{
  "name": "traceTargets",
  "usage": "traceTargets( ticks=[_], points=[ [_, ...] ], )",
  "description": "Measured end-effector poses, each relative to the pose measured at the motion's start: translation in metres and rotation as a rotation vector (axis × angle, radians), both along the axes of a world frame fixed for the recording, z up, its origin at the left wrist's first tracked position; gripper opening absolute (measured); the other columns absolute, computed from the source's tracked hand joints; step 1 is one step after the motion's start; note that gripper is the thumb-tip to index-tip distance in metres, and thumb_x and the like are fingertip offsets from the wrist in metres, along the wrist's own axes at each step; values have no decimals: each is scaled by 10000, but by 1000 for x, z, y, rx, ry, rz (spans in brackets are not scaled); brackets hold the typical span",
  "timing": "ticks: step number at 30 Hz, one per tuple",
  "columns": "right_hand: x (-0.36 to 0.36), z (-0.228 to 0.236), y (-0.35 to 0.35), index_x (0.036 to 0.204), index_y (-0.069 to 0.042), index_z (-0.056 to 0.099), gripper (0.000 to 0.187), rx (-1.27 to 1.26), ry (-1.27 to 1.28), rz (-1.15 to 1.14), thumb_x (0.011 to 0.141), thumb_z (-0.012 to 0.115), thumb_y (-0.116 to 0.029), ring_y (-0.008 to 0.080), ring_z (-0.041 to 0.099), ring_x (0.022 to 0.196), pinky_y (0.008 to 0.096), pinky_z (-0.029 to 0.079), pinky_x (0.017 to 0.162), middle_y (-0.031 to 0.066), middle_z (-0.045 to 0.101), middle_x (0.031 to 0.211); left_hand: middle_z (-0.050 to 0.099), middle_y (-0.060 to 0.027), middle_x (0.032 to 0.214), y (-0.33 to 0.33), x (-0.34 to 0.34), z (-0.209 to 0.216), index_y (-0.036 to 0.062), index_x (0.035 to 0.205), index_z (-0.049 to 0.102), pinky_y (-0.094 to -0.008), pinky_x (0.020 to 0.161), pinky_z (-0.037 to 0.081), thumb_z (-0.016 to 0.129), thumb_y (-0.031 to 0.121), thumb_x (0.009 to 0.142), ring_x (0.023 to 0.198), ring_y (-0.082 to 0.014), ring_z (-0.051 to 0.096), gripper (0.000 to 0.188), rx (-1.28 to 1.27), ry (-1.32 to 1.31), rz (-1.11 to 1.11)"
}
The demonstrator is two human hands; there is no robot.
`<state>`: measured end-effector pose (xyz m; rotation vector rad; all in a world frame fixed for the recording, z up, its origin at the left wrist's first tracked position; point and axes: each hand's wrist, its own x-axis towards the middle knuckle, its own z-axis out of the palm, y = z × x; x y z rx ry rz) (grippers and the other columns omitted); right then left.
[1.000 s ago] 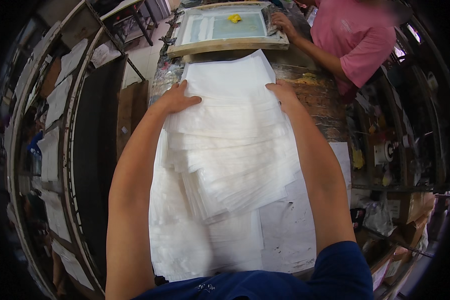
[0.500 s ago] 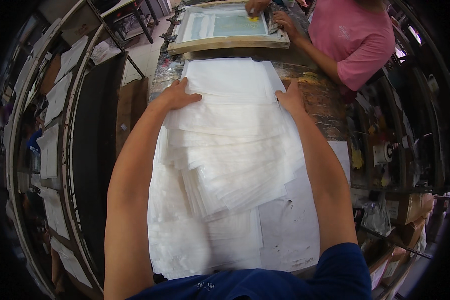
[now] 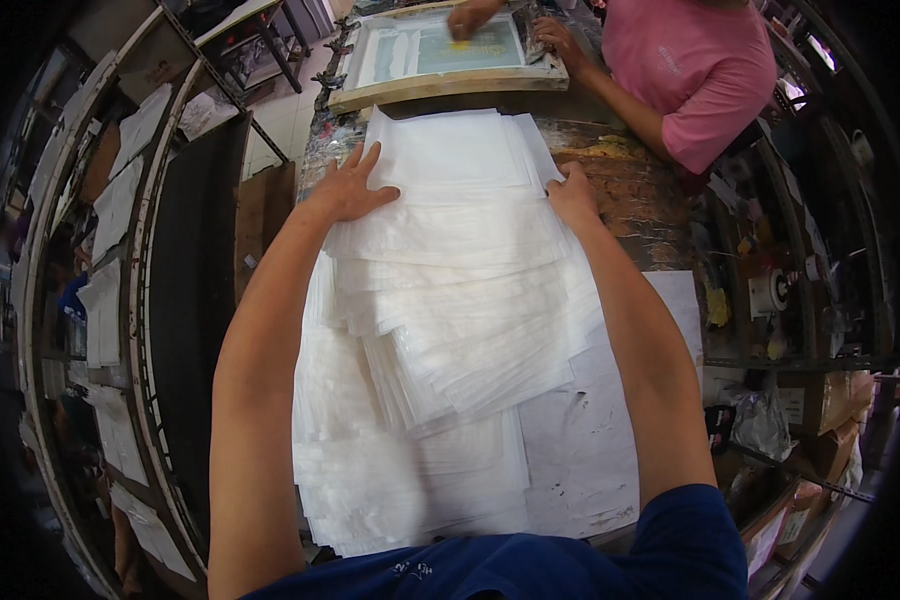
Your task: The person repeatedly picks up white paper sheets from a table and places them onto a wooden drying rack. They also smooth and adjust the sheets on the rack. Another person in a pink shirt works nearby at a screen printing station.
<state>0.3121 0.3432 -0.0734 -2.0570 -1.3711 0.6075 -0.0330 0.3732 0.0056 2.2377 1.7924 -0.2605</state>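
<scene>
A thick, overlapping stack of thin white translucent sheets (image 3: 460,290) fans down toward me in uneven layers. At its far end lies a neater pile of white sheets (image 3: 445,150). My left hand (image 3: 348,190) rests at the left edge of this pile, fingers spread and thumb lying over the sheets. On the opposite edge my right hand (image 3: 573,195) has its fingers bent in and pinches the sheet edges; part of its grip is hidden. Larger pale backing paper (image 3: 580,450), with dark specks, shows under the stack at the lower right.
Beyond the sheets a wooden-framed printing screen (image 3: 450,82) lies on the stained table (image 3: 640,200). A co-worker in a pink shirt (image 3: 685,80) works over it, one hand blurred on a yellow thing. Metal shelving (image 3: 160,200) stands at left; cardboard boxes (image 3: 820,400) sit at right.
My left hand's fingers have spread apart. My right hand's fingers have drawn closer together at the sheet edge. The co-worker's far hand has moved left across the screen.
</scene>
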Motion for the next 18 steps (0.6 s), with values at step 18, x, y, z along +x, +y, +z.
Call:
traceTargets(
  ticks=[18],
  points=[
    [-63,-8,-57,1434,-91,311,680,7,-448,382,922,396,-530,375,128,1402,490,46,1139,204,212,1499,135,-160,1539,8,-8,-6,83,1473,211,-400,1150,155,475,646,833,1414,-355,129,892,-144,-35,-98]
  ],
)
